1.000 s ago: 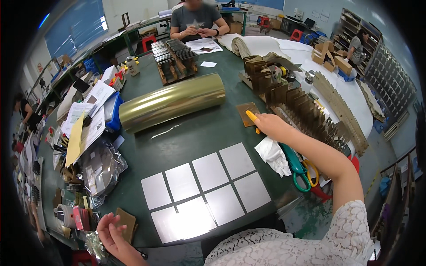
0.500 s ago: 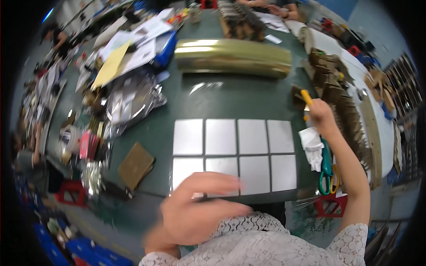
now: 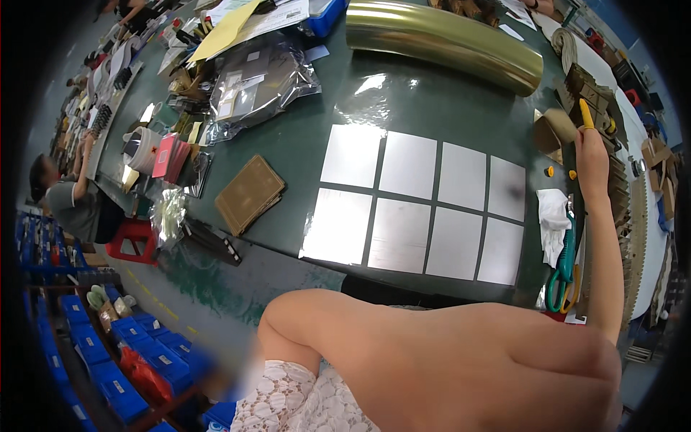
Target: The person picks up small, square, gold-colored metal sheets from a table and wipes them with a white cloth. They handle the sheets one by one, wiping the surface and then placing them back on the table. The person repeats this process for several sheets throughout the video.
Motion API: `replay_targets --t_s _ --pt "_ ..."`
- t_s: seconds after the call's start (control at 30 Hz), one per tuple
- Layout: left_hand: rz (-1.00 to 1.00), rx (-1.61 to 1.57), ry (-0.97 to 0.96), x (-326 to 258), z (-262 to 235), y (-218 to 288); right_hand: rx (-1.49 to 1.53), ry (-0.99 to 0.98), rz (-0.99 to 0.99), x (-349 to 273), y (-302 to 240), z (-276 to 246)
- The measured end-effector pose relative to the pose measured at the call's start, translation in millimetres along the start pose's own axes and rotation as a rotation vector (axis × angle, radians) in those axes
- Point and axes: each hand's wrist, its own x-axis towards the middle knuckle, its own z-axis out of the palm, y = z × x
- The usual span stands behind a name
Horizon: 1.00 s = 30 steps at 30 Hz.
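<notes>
Near the table's right side, my right hand (image 3: 592, 155) is closed around a slim yellow tool (image 3: 585, 114) whose kind I cannot make out; its tip stands above the fist. Beside that hand is a brown roll-like piece (image 3: 556, 128). My left forearm (image 3: 403, 338) stretches across the bottom of the view toward my right arm. At its end, very close and blurred, is my left hand (image 3: 568, 353), its fingers hidden. Several shiny white square plates (image 3: 461, 241) lie in two rows on the green table (image 3: 425, 108), touched by neither hand.
A gold foil roll (image 3: 446, 43) lies across the far table. Left are a clear plastic bag (image 3: 266, 86) and brown square pieces (image 3: 250, 193). White gloves (image 3: 553, 219) and green-handled scissors (image 3: 566, 263) lie at the right. A person (image 3: 68, 198) sits far left.
The view has turned, so the table appears shifted right and up. My left hand has swung from above the front plates across to my right arm. My right hand still grips the yellow tool.
</notes>
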Motion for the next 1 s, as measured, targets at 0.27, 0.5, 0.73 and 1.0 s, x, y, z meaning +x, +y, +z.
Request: replay_targets --t_s 0.27,0.5,0.73,1.0 --pt "0.667 -0.139 -0.188 -2.6 -7.9 -54.9 0.044 -0.001 0.062 -7.2 -14.2 -18.3" --pt "-0.491 0.563 -0.787 -20.3 -32.4 -17.7 0.086 0.085 0.092 -4.7 -22.3 -64.0" --pt "-0.476 1.264 -0.415 -37.3 -68.0 -80.1 0.558 -0.019 0.375 -4.4 -83.0 -138.8" --pt "-0.582 1.196 -0.213 -55.2 -59.3 -87.2 1.085 -0.291 0.383 -26.7 -154.1 -183.9"
